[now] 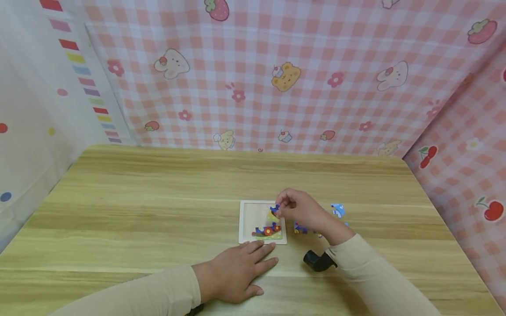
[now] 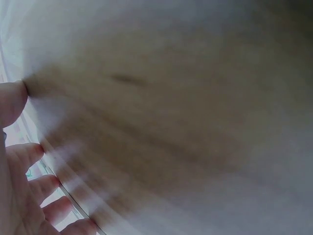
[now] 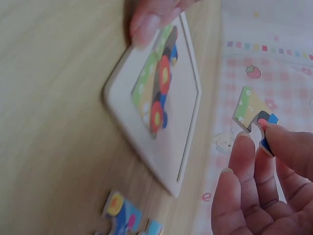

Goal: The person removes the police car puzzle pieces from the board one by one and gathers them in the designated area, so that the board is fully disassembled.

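My right hand (image 1: 300, 211) pinches a jigsaw puzzle piece (image 3: 250, 108) between thumb and fingers. The piece shows green, tan, blue and a bit of red, and is held over the right side of a pale puzzle tray (image 1: 242, 223). Along the tray's near side lie fitted pieces (image 1: 268, 232) picturing red wheels on green ground; the tray's bare floor shows beyond them. Palm down, my left hand (image 1: 239, 273) rests on the table with its fingers spread, fingertips at the tray's near edge.
Right of the tray, loose puzzle pieces (image 1: 300, 228) lie on the wooden table (image 1: 150, 188), partly hidden by the right forearm. A blue and white piece (image 1: 337, 210) sits farther back. A black curved device (image 1: 316, 261) is at the right wrist. Patterned cloth (image 1: 253, 109) hangs behind the table.
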Motion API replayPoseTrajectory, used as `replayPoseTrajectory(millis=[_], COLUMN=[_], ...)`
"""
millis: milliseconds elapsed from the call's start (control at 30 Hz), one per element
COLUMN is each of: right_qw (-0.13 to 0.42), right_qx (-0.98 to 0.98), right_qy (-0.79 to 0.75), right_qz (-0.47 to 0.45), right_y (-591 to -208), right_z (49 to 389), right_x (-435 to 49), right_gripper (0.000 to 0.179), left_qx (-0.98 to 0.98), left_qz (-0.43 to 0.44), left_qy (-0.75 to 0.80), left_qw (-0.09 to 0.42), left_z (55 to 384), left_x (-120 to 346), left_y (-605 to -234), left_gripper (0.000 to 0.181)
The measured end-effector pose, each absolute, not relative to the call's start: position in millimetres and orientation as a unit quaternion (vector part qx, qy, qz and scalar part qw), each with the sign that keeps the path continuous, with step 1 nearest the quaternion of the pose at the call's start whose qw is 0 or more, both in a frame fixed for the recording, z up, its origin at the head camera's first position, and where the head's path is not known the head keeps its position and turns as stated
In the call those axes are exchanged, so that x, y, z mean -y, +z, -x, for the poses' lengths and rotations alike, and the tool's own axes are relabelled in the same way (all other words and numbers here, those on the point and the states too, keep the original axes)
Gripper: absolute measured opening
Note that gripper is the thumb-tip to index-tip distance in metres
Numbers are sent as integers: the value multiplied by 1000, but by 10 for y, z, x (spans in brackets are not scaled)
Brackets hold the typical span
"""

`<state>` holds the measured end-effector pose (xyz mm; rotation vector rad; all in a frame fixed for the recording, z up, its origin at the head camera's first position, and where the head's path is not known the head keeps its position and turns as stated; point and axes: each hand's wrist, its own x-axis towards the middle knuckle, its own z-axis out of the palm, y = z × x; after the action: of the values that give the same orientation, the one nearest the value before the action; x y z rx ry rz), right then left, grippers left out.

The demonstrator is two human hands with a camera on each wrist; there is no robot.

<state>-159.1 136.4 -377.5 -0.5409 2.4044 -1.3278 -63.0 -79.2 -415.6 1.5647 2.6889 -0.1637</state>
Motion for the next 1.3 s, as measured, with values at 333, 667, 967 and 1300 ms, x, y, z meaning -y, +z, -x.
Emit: replayPoseTrajectory(millis=[333, 667, 967, 1300], right_qw=[185, 192, 202, 202], right_qx=[-859, -856, -854, -860], right_qy=[-451, -453, -452, -431], right_qz=[155, 158, 162, 184], right_y=[-3798, -3821, -3900, -3933], right_z=[1544, 1461, 1385, 1283], right_x=[-1540, -1762, -1882, -1938], right_gripper=[10, 10, 9, 12], left_qx=[-865, -870, -867, -868], left_qz=[-498, -488, -495, -493], left_qy=[-53, -58, -55, -52], left_qw=[9, 28, 19, 19], left_z=[620, 613, 614, 613], left_x=[790, 779, 789, 789], left_y=[-4156, -4132, -4140, -4152], left_gripper=[62, 61, 62, 62])
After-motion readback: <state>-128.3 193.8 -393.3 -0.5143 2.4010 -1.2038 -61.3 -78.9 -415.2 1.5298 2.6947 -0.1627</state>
